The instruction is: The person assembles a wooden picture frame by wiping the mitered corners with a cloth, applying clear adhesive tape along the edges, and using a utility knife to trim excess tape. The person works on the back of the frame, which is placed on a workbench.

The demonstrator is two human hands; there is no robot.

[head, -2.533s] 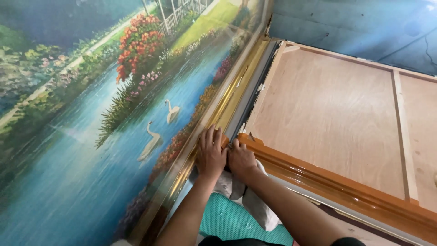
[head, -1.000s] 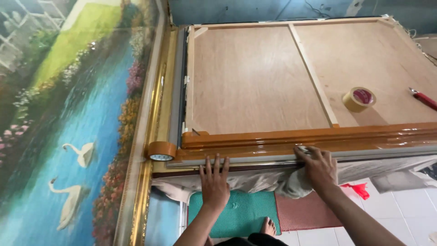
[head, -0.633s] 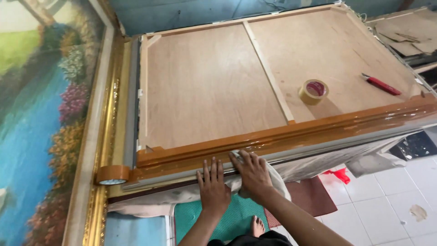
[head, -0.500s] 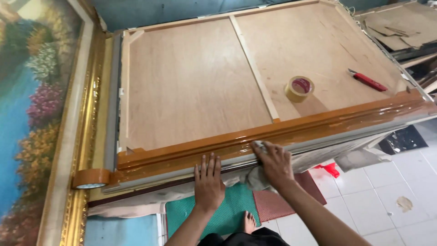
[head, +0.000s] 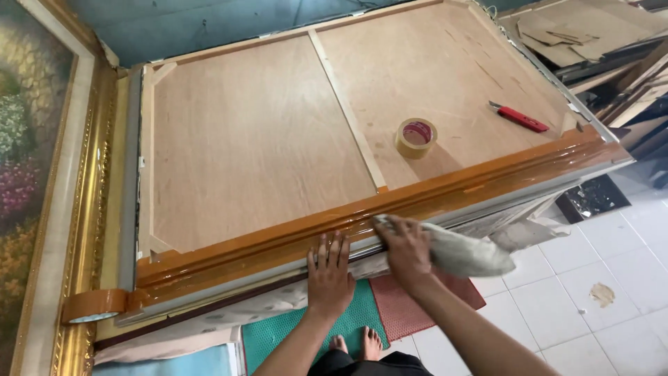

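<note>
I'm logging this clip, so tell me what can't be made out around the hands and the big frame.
Head view only:
- Front face of the big frame: hidden, it lies face down with the plywood back up.
- Right hand palm and grip on the cloth: hidden by the hand's own back.
- Frame edge under the left hand: covered by it.
- Painting: cut off by the left edge.

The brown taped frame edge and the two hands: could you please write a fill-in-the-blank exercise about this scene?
1. The right hand presses a crumpled grey ____ onto the glossy brown taped frame edge.
2. The left hand lies ____ on the edge, fingers spread.
3. The round brown tape roll on the plywood back panel lies left of a ____ utility knife.
4. A second brown tape roll hangs at the frame's near ____ corner.

Missing words: cloth; flat; red; left
</note>
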